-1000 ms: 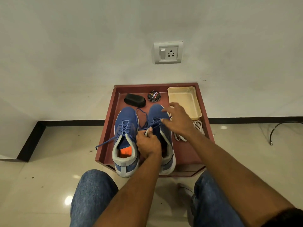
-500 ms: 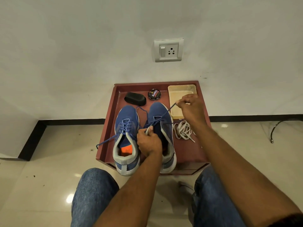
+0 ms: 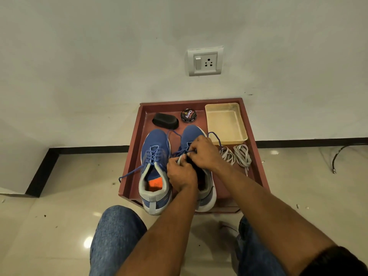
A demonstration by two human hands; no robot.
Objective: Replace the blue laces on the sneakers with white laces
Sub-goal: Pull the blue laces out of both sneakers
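Two blue sneakers stand side by side on a red tray (image 3: 135, 156). The left sneaker (image 3: 154, 168) is laced with a blue lace whose end trails over the tray's left rim. My left hand (image 3: 180, 173) grips the tongue of the right sneaker (image 3: 192, 134). My right hand (image 3: 205, 152) is over that shoe's eyelets and pinches its blue lace (image 3: 214, 135), which loops out loosely toward the beige box. Two bundles of white laces (image 3: 237, 156) lie on the tray to the right of the shoes.
A black shoe brush (image 3: 165, 120), a round polish tin (image 3: 188, 115) and an empty beige plastic box (image 3: 226, 122) sit at the tray's far end. Behind is a white wall with a socket (image 3: 205, 61). My jeans-clad knees are below, and a dark cable (image 3: 342, 154) lies on the floor at right.
My right hand, which had drawn the blue lace out toward the beige box, has come back down onto the right sneaker's eyelets. My left hand has stayed on the tongue.
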